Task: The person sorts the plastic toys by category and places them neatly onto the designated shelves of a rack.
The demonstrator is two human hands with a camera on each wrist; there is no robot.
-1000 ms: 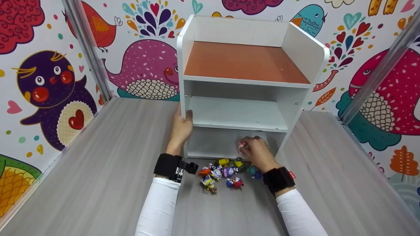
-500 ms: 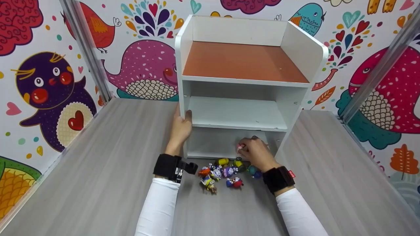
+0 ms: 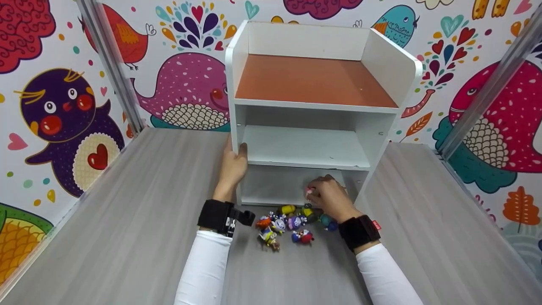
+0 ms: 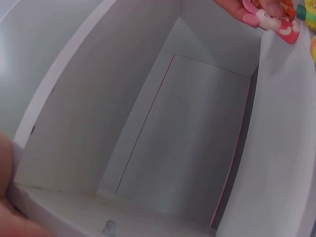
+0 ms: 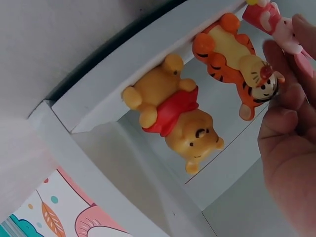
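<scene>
My left hand (image 3: 234, 167) grips the left side panel of a white shelf unit (image 3: 324, 103), thumb on its front edge. At the bottom compartment, my right hand (image 3: 332, 195) pinches a small pink Piglet figurine (image 5: 284, 34) between thumb and fingers. The left wrist view shows this Piglet close over the bottom shelf's front board (image 4: 291, 123). Beside it, a Tigger figurine (image 5: 237, 64) and a Winnie the Pooh figurine (image 5: 173, 108) sit on that board, largely hidden behind my right hand in the head view.
Several small toy figures, among them a purple one (image 3: 295, 222) and a red-and-blue one (image 3: 302, 237), lie in a cluster on the grey wood-look table (image 3: 139, 237) before the unit. Cartoon-printed walls (image 3: 182, 84) stand behind and at both sides, with metal posts (image 3: 113, 67) at the corners.
The Piglet figurine and the right hand's fingers have shifted very slightly at the bottom shelf's edge. The left hand keeps its place on the side panel.
</scene>
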